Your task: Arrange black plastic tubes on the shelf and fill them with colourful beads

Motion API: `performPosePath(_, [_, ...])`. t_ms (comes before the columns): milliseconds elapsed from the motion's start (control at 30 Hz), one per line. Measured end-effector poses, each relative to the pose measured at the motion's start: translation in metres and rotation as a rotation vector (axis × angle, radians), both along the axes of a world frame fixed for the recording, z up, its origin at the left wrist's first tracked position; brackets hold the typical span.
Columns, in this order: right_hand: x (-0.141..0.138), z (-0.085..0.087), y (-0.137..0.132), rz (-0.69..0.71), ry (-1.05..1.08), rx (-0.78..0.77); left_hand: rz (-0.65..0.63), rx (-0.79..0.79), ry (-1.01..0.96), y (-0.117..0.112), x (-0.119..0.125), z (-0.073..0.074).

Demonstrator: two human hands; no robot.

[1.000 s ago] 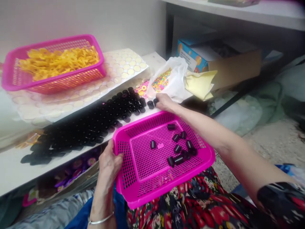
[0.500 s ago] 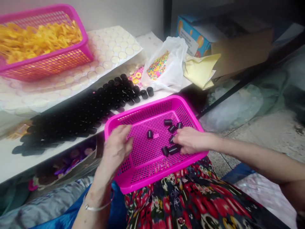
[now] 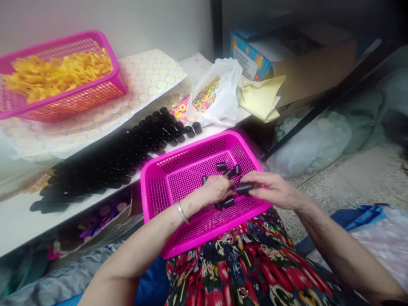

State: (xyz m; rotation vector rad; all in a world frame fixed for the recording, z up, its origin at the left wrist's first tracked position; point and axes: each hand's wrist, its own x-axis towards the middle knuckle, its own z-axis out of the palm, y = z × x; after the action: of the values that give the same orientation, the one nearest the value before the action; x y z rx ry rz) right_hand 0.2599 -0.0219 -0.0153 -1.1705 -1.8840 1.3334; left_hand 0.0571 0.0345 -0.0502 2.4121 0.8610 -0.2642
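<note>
The pink plastic basket (image 3: 188,238) rests on my lap. Several short black plastic cylinders (image 3: 221,166) lie scattered on its mesh floor. Between the thumb and fingers of my right hand (image 3: 274,190) is a black cylindrical piece (image 3: 244,188), held over the basket's right side. My left hand (image 3: 216,189) reaches in from the left among the black pieces, its fingers bent down and closed. What they hold, if anything, is hidden by the hand. Dense rows of similar black cylinders (image 3: 105,157) stand on the white shelf beyond the basket.
Another pink basket (image 3: 76,102) full of yellow plastic pieces (image 3: 63,74) stands on a sheet with round marks (image 3: 159,68) at upper left. A white plastic bag (image 3: 228,93) of coloured beads, a yellow paper packet (image 3: 261,97) and a cardboard box (image 3: 312,72) are farther back.
My left hand has moved right, from the basket's left rim into its middle. My right hand has drawn up and back slightly, with a black cylinder now visible in its fingers.
</note>
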Motion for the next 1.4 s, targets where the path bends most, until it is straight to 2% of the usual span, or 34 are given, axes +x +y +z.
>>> performPosePath(100, [0.005, -0.013, -0.017, -0.27, 0.439, -0.282, 0.126, -0.084, -0.079, -0.004, 0.005, -0.005])
performPosePath(200, [0.001, -0.019, -0.027, -0.407, 0.718, -0.467, 0.334, -0.263, -0.187, -0.003, 0.008, -0.002])
performPosePath(267, [-0.003, -0.016, -0.03, -0.465, 0.817, -0.507, 0.531, -0.532, -0.366, -0.001, 0.007, 0.008])
performPosePath(333, [-0.005, -0.01, -0.03, -0.505, 0.867, -0.498, 0.729, -0.872, -0.632, 0.0, 0.005, 0.021])
performPosePath(400, [-0.007, -0.006, -0.029, -0.529, 0.9, -0.478, 0.832, -1.103, -0.836, -0.001, 0.004, 0.034])
performPosePath(467, [-0.01, -0.004, -0.027, -0.531, 0.922, -0.47, 0.877, -1.207, -0.935, -0.003, 0.004, 0.045])
performPosePath(600, [-0.016, -0.007, -0.023, -0.481, 0.867, -0.423, 0.893, -1.245, -1.035, -0.009, 0.007, 0.051])
performPosePath(767, [-0.018, -0.007, -0.021, -0.424, 0.582, -0.267, 0.889, -1.343, -1.048, -0.012, 0.013, 0.05])
performPosePath(933, [-0.019, -0.009, -0.013, -0.689, 0.731, -0.159, 0.995, -1.309, -1.066, -0.013, 0.019, 0.055])
performPosePath(1000, [-0.02, -0.01, -0.01, -0.743, 0.799, -0.159, 1.027, -1.287, -1.078, -0.013, 0.021, 0.057])
performPosePath(1200, [-0.024, -0.01, -0.011, -0.797, 0.873, -0.161, 1.063, -1.266, -1.136, -0.017, 0.028, 0.054])
performPosePath(1400, [-0.026, -0.016, -0.015, -0.775, 0.748, -0.057, 1.074, -1.194, -1.188, -0.021, 0.033, 0.053])
